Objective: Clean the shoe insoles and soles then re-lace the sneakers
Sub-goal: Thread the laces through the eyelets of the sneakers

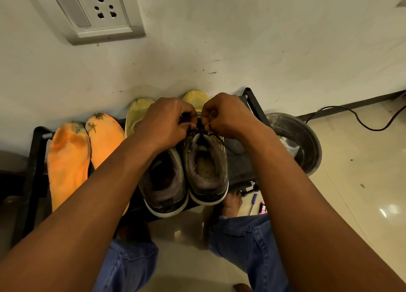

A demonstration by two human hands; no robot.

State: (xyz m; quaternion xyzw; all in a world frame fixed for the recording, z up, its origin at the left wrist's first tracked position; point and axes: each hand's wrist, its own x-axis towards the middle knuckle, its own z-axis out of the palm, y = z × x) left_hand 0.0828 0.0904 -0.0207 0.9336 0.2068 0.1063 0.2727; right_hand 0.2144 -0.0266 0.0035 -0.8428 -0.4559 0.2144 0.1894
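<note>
Two dark grey sneakers with white soles stand side by side on a low black rack point(37, 151), heels toward me: the left sneaker point(164, 182) and the right sneaker point(206, 171). My left hand point(167, 122) and my right hand point(226, 116) meet above the right sneaker's tongue, each pinching the black lace point(201, 129). Two orange insoles point(70, 162) lean against the wall at the left. Two yellow insoles point(137, 114) stand behind the sneakers, partly hidden by my hands.
A dark round basin point(307, 142) with a crumpled plastic bag sits on the tiled floor at the right. A black cable point(360, 120) runs along the wall. A small blue-handled tool point(253, 201) and a pink item lie near my bare foot. A wall socket point(92, 10) is above.
</note>
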